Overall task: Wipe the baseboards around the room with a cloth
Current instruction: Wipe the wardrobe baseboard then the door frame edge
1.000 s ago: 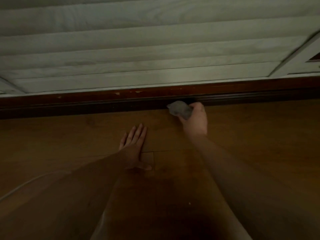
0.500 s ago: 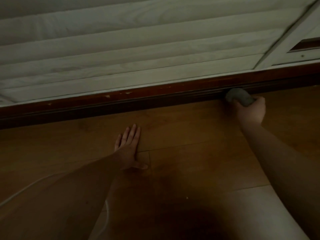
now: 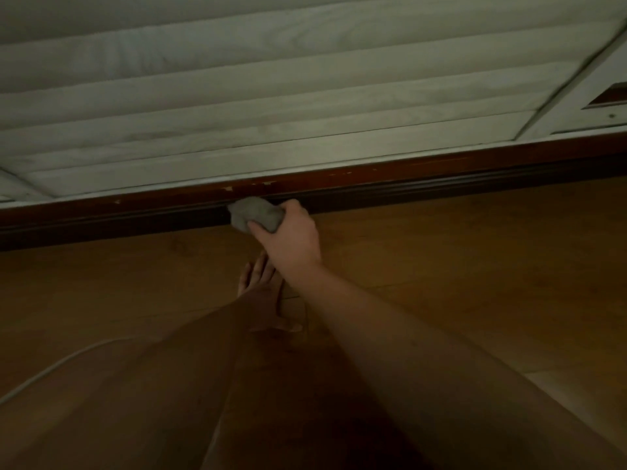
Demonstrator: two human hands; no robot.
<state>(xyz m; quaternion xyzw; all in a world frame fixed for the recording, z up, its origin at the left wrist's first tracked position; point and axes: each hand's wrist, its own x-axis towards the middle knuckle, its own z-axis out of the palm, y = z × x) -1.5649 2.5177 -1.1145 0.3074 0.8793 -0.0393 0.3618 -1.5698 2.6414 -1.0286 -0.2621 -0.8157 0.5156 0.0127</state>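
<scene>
Grey cloth, bunched into a wad, sits approx. at centre of my head-cam view, pressed against the lower moulding of the dark red-brown baseboard. Right hand grips it: fingers curled over the top of the wad, thumb pinching from below, knuckles toward 3 o'clock. Right forearm runs in from 5 o'clock and crosses over the left arm.

Left hand lies flat on the wooden floor at 6 o'clock of the cloth, near it but not touching. Fingers straight and together, pointing toward 12 o'clock, thumb spread toward 3 o'clock; fingertips partly hidden behind the right wrist. It holds nothing.

Baseboard runs diag. from 9 o'clock up to 3 o'clock, w/ pale chips in the finish at 11 o'clock of the cloth. Above it, a white louvred panel fills the 12 o'clock half; a white frame member w/ a dark slot is at 2 o'clock. A pale cable lies on the floor at 8 o'clock. Lighting is dim; I cannot make out fine detail.
</scene>
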